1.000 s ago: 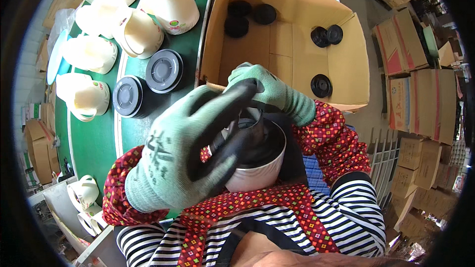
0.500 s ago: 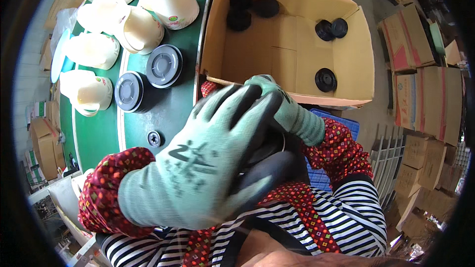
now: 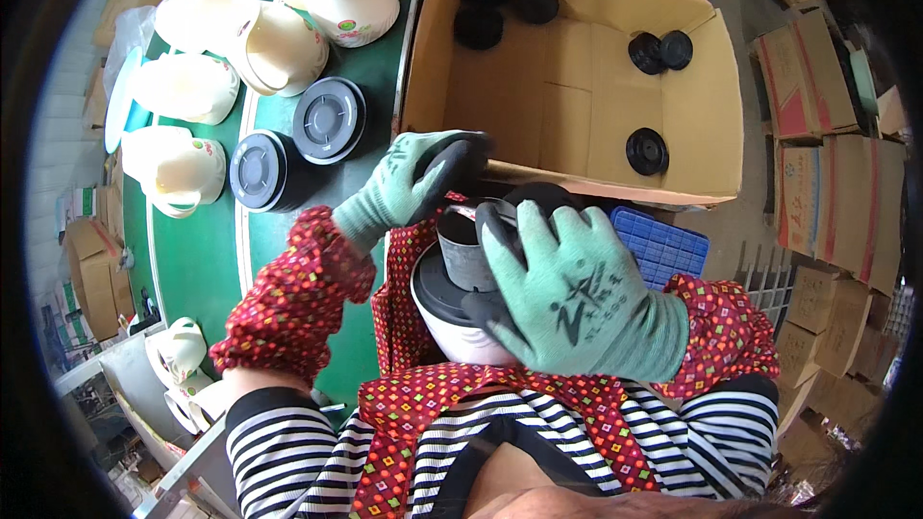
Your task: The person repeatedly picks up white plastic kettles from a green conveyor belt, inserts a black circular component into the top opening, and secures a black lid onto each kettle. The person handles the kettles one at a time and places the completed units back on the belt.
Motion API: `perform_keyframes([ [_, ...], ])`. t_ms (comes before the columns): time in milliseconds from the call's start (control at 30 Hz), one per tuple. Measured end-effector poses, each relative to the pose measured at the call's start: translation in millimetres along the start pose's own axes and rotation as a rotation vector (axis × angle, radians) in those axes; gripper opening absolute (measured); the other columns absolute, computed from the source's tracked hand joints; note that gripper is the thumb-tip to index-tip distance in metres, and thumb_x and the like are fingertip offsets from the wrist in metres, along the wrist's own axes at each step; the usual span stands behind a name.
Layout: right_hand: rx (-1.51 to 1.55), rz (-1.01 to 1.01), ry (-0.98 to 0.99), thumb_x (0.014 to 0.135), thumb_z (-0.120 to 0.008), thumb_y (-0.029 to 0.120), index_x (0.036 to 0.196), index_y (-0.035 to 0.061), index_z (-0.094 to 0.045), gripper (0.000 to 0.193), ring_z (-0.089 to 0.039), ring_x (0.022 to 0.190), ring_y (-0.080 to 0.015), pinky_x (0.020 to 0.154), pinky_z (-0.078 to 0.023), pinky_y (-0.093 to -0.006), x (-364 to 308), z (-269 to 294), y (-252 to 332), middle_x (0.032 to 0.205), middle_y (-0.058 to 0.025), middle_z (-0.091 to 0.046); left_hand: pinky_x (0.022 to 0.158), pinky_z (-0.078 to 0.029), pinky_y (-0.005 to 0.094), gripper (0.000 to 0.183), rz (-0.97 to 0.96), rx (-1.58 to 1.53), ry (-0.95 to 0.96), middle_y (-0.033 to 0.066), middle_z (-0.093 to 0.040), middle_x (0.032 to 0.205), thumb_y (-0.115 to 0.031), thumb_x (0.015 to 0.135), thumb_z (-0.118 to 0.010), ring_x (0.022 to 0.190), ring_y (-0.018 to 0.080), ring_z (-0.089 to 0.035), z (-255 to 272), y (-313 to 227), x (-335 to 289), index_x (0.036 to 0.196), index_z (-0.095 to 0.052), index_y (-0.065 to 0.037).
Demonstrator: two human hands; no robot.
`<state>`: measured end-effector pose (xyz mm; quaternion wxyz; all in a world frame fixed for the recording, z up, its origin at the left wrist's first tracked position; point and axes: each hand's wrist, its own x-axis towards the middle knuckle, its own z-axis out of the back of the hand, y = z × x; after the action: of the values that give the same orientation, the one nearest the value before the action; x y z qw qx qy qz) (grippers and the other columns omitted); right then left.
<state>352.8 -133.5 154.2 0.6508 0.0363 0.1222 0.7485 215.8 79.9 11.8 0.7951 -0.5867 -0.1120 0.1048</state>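
Cream jugs (image 3: 183,168) stand on the green surface (image 3: 202,269). The left hand (image 3: 409,183) curls near the carton (image 3: 586,115); whether it holds anything I cannot tell. The grey cylinder (image 3: 461,252) atop the white container (image 3: 457,341) seems the part being worked, calling for steadiness; the right hand (image 3: 586,298) spreads beside it, grip unclear.
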Motion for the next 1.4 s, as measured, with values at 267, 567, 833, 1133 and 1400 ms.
perform_keyframes([
  [267,-0.272,-0.055,-0.094,0.1,-0.053,0.051,0.125,-0.0104,-0.066,0.068,-0.062,0.087,-0.0317,0.077,-0.045,-0.0499,17.5,-19.9,24.6,0.097,-0.0229,-0.069,0.076,-0.061,0.0392,0.036,-0.495,0.403,-0.17,0.0173,-0.077,0.096,-0.024,0.11,-0.05,0.081,0.0299,-0.076,-14.0,26.0,19.8,0.111,-0.074,0.003],
  [567,0.322,0.073,-0.361,0.08,-0.082,0.041,0.142,0.0054,-0.061,0.074,-0.052,0.134,-0.0412,0.116,-0.038,-0.0561,-21.5,-55.6,-18.7,0.139,-0.0218,-0.058,0.065,-0.051,0.0281,0.02,0.175,0.322,-0.579,0.0074,-0.072,0.083,-0.012,0.099,-0.071,0.071,0.0101,-0.063,34.9,19.7,-127.8,0.112,-0.073,0.003],
  [833,0.591,0.078,-0.593,0.07,-0.093,0.024,0.109,0.0015,-0.074,0.049,-0.065,0.1,-0.036,0.09,-0.053,-0.0452,-12.0,-95.6,-11.0,0.105,-0.0155,-0.069,0.079,-0.058,0.0473,0.037,0.736,0.628,-0.767,0.0146,-0.078,0.091,-0.047,0.093,-0.075,0.087,0.038,-0.075,0.9,91.4,-271.8,0.113,-0.074,-0.015],
  [1133,1.222,-0.247,-0.737,0.105,-0.066,0.021,0.112,-0.0019,-0.073,0.025,-0.064,0.101,-0.0156,0.095,-0.052,-0.0342,39.4,-87.9,-49.2,0.109,-0.0061,-0.07,0.124,-0.032,0.0507,0.098,0.081,0.275,-0.466,0.0272,-0.043,0.157,-0.035,0.08,-0.092,0.15,0.0439,-0.039,-34.7,-23.1,-250.1,0.157,-0.04,-0.004],
  [1400,2.05,-0.278,-0.081,0.112,-0.047,0.047,0.124,0.0021,-0.069,0.052,-0.064,0.114,-0.0162,0.097,-0.052,-0.0327,128.9,-142.8,48.0,0.12,-0.0081,-0.072,0.11,-0.05,0.0367,0.055,0.203,-0.518,-0.825,0.0107,-0.068,0.134,-0.011,0.094,-0.081,0.126,0.0193,-0.063,-35.9,-58.3,-325.1,0.143,-0.058,0.002],
])
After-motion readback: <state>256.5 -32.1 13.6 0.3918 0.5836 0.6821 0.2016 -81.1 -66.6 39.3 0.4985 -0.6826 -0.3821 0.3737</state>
